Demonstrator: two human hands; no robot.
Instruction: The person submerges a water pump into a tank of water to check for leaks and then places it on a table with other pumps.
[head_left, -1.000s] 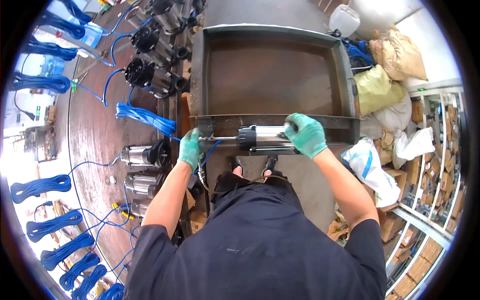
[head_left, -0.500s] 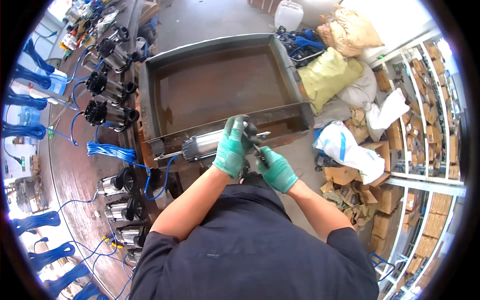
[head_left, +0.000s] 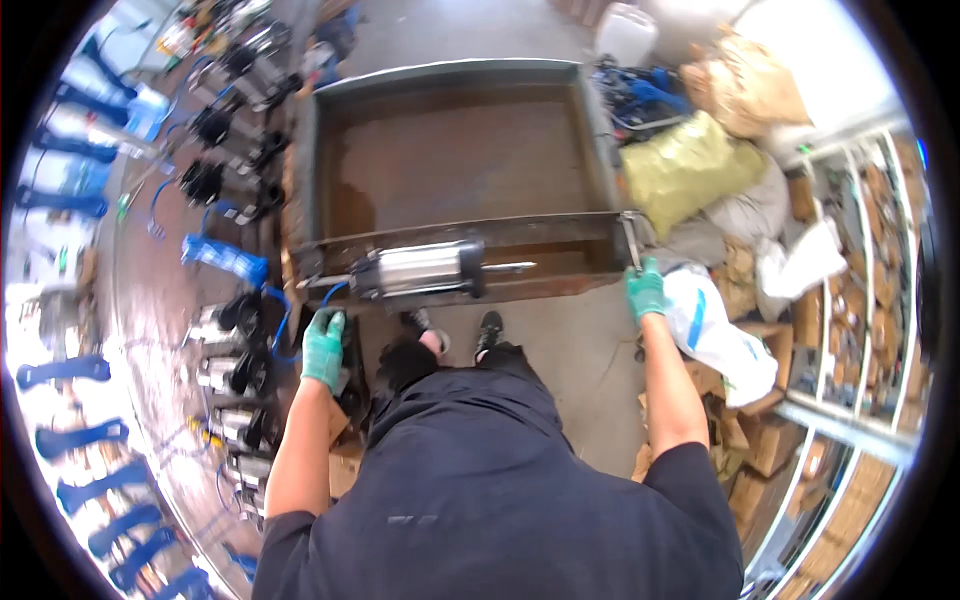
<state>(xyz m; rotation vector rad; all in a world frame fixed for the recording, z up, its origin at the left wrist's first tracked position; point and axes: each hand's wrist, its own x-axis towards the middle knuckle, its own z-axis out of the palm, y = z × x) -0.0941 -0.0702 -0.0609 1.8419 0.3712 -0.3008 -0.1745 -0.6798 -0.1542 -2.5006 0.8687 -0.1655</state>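
A pump with a bright steel cylinder body and black ends (head_left: 420, 269) lies sideways across the front strip of a shallow metal tank (head_left: 446, 72). Thin rods stick out at both ends of it, and a blue cable leaves its left side. My right hand (head_left: 646, 292), in a green glove with dark fingertips, is closed on the lower end of a slim metal tool (head_left: 631, 242) at the tank's front right corner. Below the front left corner is my gloved left hand (head_left: 322, 350), apart from the pump; its blurred fingers do not show whether they hold anything.
Similar pumps (head_left: 232, 375) line the brown workbench (head_left: 150, 330) at left, with bundled blue cables (head_left: 85, 440) beyond. Sacks (head_left: 690, 165), cardboard boxes (head_left: 770, 445) and a loaded white shelf rack (head_left: 850, 425) stand at right. A white jug (head_left: 627, 35) is at the back.
Both hands have left the pump's right end and spread apart, the left toward the workbench, the right to the tank's right corner. The pump stays across the tank; the view has shifted somewhat.
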